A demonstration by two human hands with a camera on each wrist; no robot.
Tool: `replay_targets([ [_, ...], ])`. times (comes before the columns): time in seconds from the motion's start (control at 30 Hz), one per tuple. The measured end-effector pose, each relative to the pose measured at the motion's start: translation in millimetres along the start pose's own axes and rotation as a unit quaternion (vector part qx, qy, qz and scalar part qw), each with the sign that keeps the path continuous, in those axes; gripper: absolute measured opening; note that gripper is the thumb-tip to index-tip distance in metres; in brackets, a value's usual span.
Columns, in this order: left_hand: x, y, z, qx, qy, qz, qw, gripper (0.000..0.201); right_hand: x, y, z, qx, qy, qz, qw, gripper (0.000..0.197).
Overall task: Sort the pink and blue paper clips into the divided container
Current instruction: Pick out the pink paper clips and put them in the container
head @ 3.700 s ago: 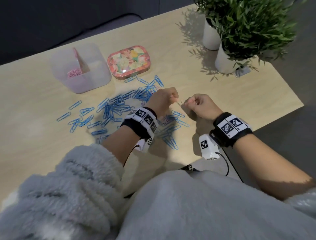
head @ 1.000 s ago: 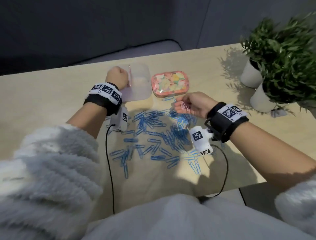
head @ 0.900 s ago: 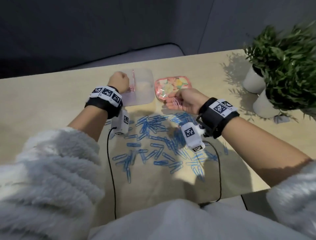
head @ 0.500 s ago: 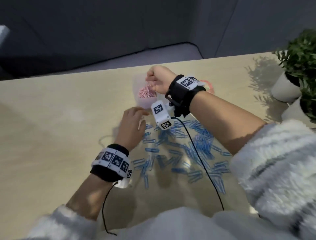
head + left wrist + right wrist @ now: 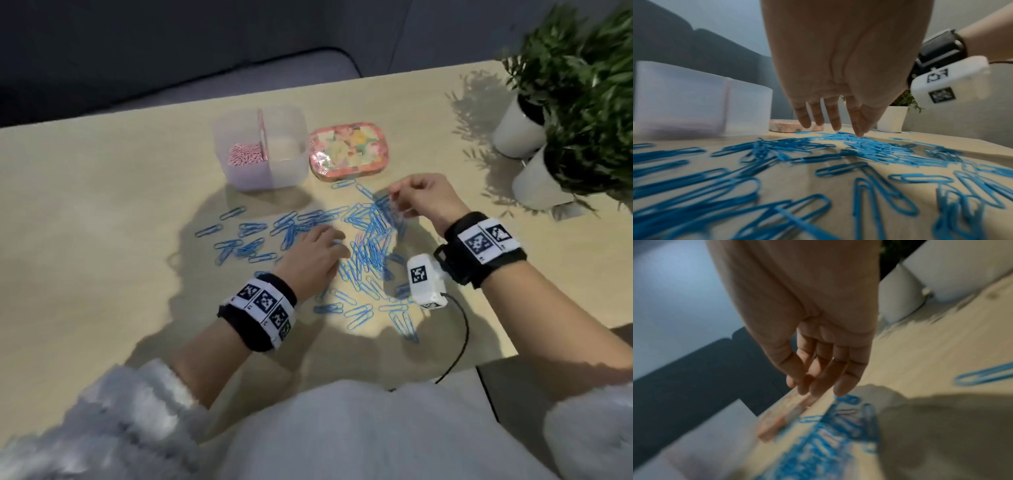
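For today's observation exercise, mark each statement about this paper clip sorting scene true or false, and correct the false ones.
1. The pink paper clips lie in the left compartment of the divided container. True.
2. The container's right compartment is full of blue clips. False: it looks empty; the blue paper clips are spread on the table.
3. A floral tin stands just right of the container. True.
4. The left hand is raised over the container. False: it is low over the blue clips, fingers extended.
5. The right hand grips the tin. False: it hovers over the clips, fingers loosely curled.
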State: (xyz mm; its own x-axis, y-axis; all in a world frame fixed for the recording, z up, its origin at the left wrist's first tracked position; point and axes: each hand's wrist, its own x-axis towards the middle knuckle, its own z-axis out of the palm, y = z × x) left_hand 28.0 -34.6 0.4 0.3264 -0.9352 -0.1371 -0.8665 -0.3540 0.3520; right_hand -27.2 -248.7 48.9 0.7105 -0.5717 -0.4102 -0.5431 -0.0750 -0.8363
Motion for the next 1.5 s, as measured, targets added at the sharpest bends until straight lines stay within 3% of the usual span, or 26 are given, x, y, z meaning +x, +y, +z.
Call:
replay_targets([
  [0.07, 9, 9, 4, 0.001, -0.007, 0.008, 1.0, 0.031, -7, 30, -1, -0.075, 0.002, -0.008, 0.997, 0.031],
  [0.2, 8, 20, 13, 0.085, -0.112, 0.017, 0.99, 0.048, -27, 68, 11, -0.212, -0.006, -0.005, 0.977, 0.02],
  [0.33, -10, 17, 23, 0.088, -0.077, 0.029, 0.993, 0.042, -41, 83, 17, -0.243, -0.014, -0.049, 0.969, 0.024],
  [0.43, -22, 12, 23, 0.102, -0.038, 0.031, 0.994, 0.039, -43, 93, 8, -0.197, -0.019, -0.023, 0.98, 0.025],
  [0.5, -21, 12, 19, 0.071, -0.002, 0.023, 0.997, 0.038, -43, 95, 1, -0.175, -0.01, -0.006, 0.985, 0.032],
  [0.6, -3, 16, 8, 0.024, 0.03, -0.052, 0.998, 0.038, -44, 88, -8, -0.172, 0.029, 0.007, 0.985, 0.02],
  [0.77, 45, 20, 6, -0.063, 0.04, -0.153, 0.985, 0.024, -47, 76, -6, -0.311, 0.127, -0.043, 0.941, 0.015],
  [0.87, 56, 24, 12, -0.111, 0.033, -0.172, 0.978, 0.019, -44, 76, 13, -0.314, 0.059, -0.091, 0.943, 0.01],
  [0.97, 59, 22, 15, -0.129, 0.035, -0.177, 0.975, 0.013, -41, 80, 27, -0.319, 0.005, -0.077, 0.945, 0.014],
  [1.03, 56, 20, 14, -0.133, 0.036, -0.18, 0.974, 0.012, -38, 84, 30, -0.285, -0.001, -0.065, 0.956, 0.011],
  [1.17, 46, 13, 14, -0.158, 0.022, -0.187, 0.969, 0.016, -33, 92, 20, -0.147, -0.041, -0.03, 0.988, 0.025],
  [1.33, 35, 4, 5, -0.265, 0.045, -0.209, 0.94, 0.017, -37, 91, -8, -0.028, 0.007, -0.026, 0.999, 0.034],
  [1.43, 34, -3, -1, -0.343, 0.056, -0.243, 0.906, 0.018, -38, 95, -21, -0.131, 0.059, -0.031, 0.989, 0.023],
  [1.5, 35, -9, -3, -0.364, 0.074, -0.257, 0.892, 0.017, -42, 96, -19, -0.272, 0.105, -0.061, 0.955, 0.012],
])
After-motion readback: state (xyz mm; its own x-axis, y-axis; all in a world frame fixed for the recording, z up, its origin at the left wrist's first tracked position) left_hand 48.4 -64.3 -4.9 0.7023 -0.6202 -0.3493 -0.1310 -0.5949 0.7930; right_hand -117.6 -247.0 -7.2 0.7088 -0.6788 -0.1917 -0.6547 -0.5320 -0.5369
